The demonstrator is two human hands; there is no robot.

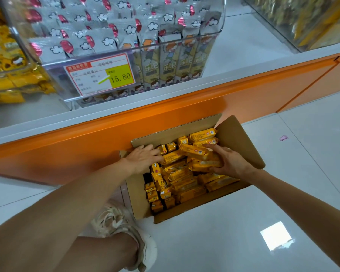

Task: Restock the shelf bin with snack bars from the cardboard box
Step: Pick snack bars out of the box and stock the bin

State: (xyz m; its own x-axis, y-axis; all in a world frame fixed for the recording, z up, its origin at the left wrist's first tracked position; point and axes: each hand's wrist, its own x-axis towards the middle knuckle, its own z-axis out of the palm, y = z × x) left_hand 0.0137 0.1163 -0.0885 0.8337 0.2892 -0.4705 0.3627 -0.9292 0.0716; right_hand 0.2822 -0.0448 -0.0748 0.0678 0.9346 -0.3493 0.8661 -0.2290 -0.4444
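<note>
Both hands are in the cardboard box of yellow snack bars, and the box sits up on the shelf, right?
No: the head view shows the cardboard box of snack bars on the floor below the shelf, left hand and right hand in it.

Box (241, 146) is sitting open on the floor against the orange shelf base, flaps standing up. Bars (185, 185) (yellow wrappers, long and short packs mixed) are lying loose inside and filling most of it, some standing on end along the left side. Right hand (230, 163) is gripping a few bars at the far right; left hand (143, 158) is resting on bars at the far left. Bin (0, 73) (clear, upper left, partly cut off) is holding similar yellow packs.
</note>
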